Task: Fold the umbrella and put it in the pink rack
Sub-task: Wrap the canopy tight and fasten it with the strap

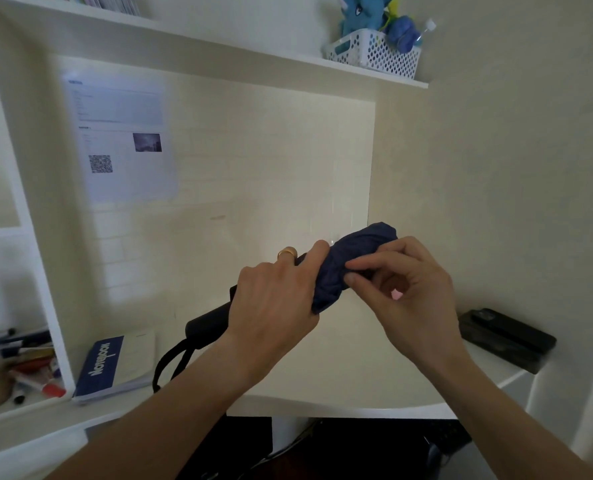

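Observation:
A collapsed navy umbrella (357, 251) is held above the white desk (322, 368), lying at a slant with its tip up to the right. Its black handle (207, 325) and wrist loop (170, 365) hang down at the lower left. My left hand (274, 303), wearing a gold ring, is wrapped around the middle of the bundled canopy. My right hand (406, 282) pinches the navy fabric near the upper end with thumb and fingers. No pink rack is in view.
A blue notebook (110, 363) lies at the desk's left. Markers and a jar (21, 365) fill a left cubby. A dark case (506, 336) sits on the right ledge. A white basket with blue plush toys (378, 51) stands on the upper shelf. Paper is taped to the wall (122, 140).

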Tool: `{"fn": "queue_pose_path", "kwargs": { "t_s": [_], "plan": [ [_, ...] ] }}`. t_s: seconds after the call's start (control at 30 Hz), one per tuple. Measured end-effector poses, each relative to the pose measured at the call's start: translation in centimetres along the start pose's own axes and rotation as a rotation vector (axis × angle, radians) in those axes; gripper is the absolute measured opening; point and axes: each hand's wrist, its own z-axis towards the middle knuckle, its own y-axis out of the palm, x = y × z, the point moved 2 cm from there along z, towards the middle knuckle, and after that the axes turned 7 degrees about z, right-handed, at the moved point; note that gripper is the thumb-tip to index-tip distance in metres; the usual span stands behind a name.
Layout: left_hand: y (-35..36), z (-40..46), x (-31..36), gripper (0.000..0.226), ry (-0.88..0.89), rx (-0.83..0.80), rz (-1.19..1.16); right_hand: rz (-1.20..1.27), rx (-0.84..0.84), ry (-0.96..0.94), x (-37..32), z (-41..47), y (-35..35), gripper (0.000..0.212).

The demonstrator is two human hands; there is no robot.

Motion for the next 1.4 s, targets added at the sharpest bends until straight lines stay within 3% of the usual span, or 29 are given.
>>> {"fn": "queue_pose_path", "kwargs": {
  "t_s": [0.07,0.13,0.2,0.27,0.37,0.43,0.5,0.57,0.67,0.73,0.8,0.9,0.97,1.03,1.17,1.3,1.4],
  "plan": [
    [0.3,-0.1,-0.1,0.046,0.006,-0.002,0.027,-0.096,0.043,0.04,-0.1,-0.1,0.3,0.043],
    [0.6,-0.2,-0.3,0.046,-0.006,-0.008,0.011,-0.122,0.097,0.102,-0.1,0.0,-0.1,0.074],
    [1.0,-0.3,-0.7,0.039,-0.033,-0.01,-0.042,-0.03,0.159,0.237,0.4,0.6,-1.0,0.106],
    [1.3,-0.5,-0.6,0.034,-0.031,0.015,-0.085,0.233,0.158,0.481,1.3,1.2,-0.9,0.115],
    [1.8,-0.6,0.5,0.037,0.033,0.077,-0.154,0.817,0.134,0.722,2.6,1.4,1.0,0.086],
    [2.1,-0.7,1.3,0.042,0.029,0.042,-0.211,0.955,0.208,0.736,3.1,1.7,1.8,0.038],
    [1.8,-0.7,1.9,0.044,-0.016,-0.167,-0.33,0.917,0.252,0.728,3.2,2.1,2.0,0.013],
    [1.9,-0.6,1.8,0.047,-0.03,-0.502,-0.595,0.887,0.228,0.745,3.3,2.8,1.7,0.016],
    [1.9,-0.2,1.1,0.047,0.007,-0.96,-1.196,0.909,-0.013,0.812,2.9,3.7,1.1,0.017],
    [2.2,0.5,1.0,0.052,-0.156,-1.036,-1.49,0.833,-0.184,0.825,2.4,4.1,1.2,0.013],
    [2.4,1.2,2.0,0.056,-0.289,-1.037,-1.681,0.717,-0.276,0.779,1.9,4.4,1.8,0.022],
    [2.4,1.5,3.4,0.04,-0.378,-0.93,-1.761,0.544,-0.221,0.659,1.7,5.1,1.9,0.026],
    [3.0,1.5,3.3,0.035,-0.479,-0.838,-1.798,0.534,-0.145,0.64,2.6,5.0,0.9,0.048],
    [3.4,1.5,3.0,0.032,-0.586,-0.767,-1.892,0.603,-0.143,0.741,3.8,4.0,-0.1,0.07],
    [3.6,2.4,3.5,0.037,-0.67,-0.638,-1.916,0.672,-0.448,0.843,3.9,0.4,1.4,0.041],
    [3.9,3.4,3.6,0.041,-0.633,-0.6,-1.697,0.484,-0.36,0.765,3.8,-0.3,2.6,0.036],
    [3.7,3.5,3.2,0.028,-0.548,-0.636,-1.793,0.447,-0.364,0.776,4.2,-0.4,2.7,0.022]
  ]
}}
